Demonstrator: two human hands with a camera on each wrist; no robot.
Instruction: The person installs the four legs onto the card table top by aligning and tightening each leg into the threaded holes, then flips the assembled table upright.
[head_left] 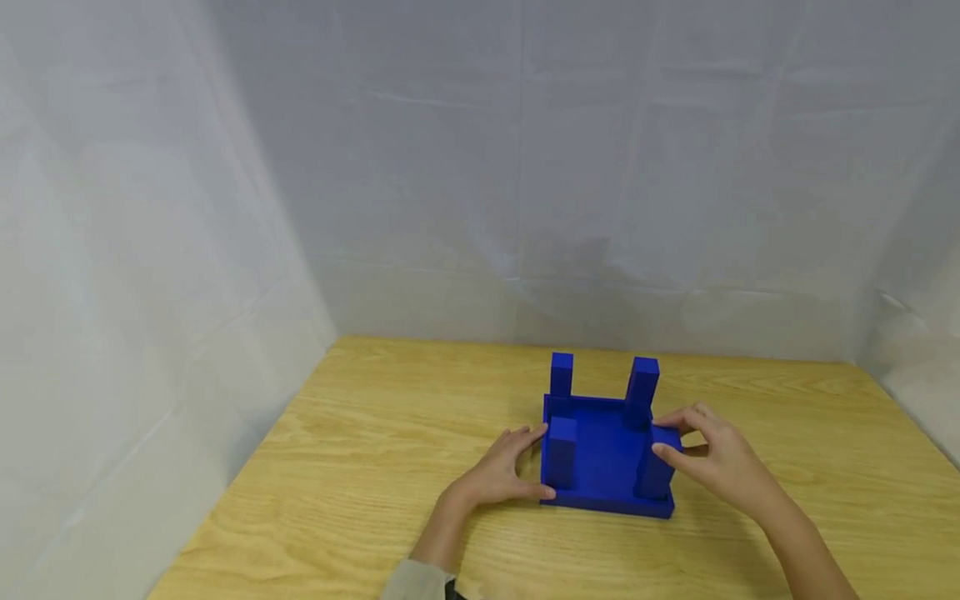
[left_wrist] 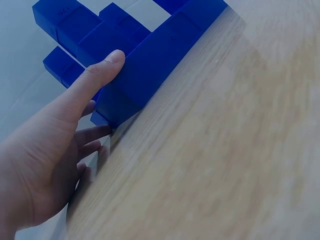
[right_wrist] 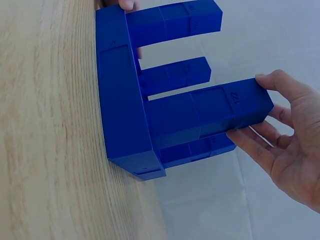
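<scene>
A blue square base (head_left: 600,454) lies on the wooden table (head_left: 360,467) with four blue posts standing up at its corners. My left hand (head_left: 536,462) rests against the base's left wall, thumb at the front-left corner, fingers straight along the side. In the left wrist view that left hand (left_wrist: 107,95) lays its thumb (left_wrist: 112,62) flat on the base wall (left_wrist: 160,55). My right hand (head_left: 663,435) pinches the top of the front-right post (head_left: 654,479). The right wrist view shows the right hand (right_wrist: 250,107) holding that post (right_wrist: 200,112) between thumb and fingers, with the base (right_wrist: 122,100) beyond it.
The light wooden table stretches left and right of the base. A pale fabric backdrop (head_left: 480,167) closes off the back and both sides. The two rear posts (head_left: 561,375) (head_left: 643,382) stand untouched.
</scene>
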